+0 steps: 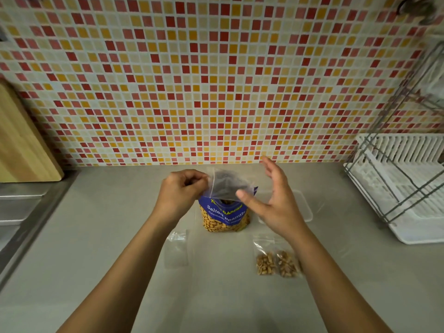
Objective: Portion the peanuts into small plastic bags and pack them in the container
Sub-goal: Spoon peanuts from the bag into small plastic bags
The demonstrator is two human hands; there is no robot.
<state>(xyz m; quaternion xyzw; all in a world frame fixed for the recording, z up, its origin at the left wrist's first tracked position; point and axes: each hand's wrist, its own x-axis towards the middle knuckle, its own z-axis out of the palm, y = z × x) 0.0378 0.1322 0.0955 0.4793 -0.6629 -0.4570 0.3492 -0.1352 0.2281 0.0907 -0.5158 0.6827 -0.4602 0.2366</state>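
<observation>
A blue bag of salted peanuts (225, 216) stands open on the grey counter. Just above its mouth hangs a small empty clear plastic bag (224, 186). My left hand (179, 192) pinches that bag's left edge. My right hand (276, 200) is spread beside it, with the thumb touching the bag's lower right corner. Two small bags filled with peanuts (276, 263) lie on the counter under my right forearm. Several empty small bags (176, 251) lie flat to the left. A clear plastic container (305, 207) sits behind my right hand, partly hidden.
A white dish rack with a wire frame (403, 188) fills the right side. At the left, a wooden cutting board (21, 145) leans on the tiled wall, and a steel sink (19, 212) lies below it.
</observation>
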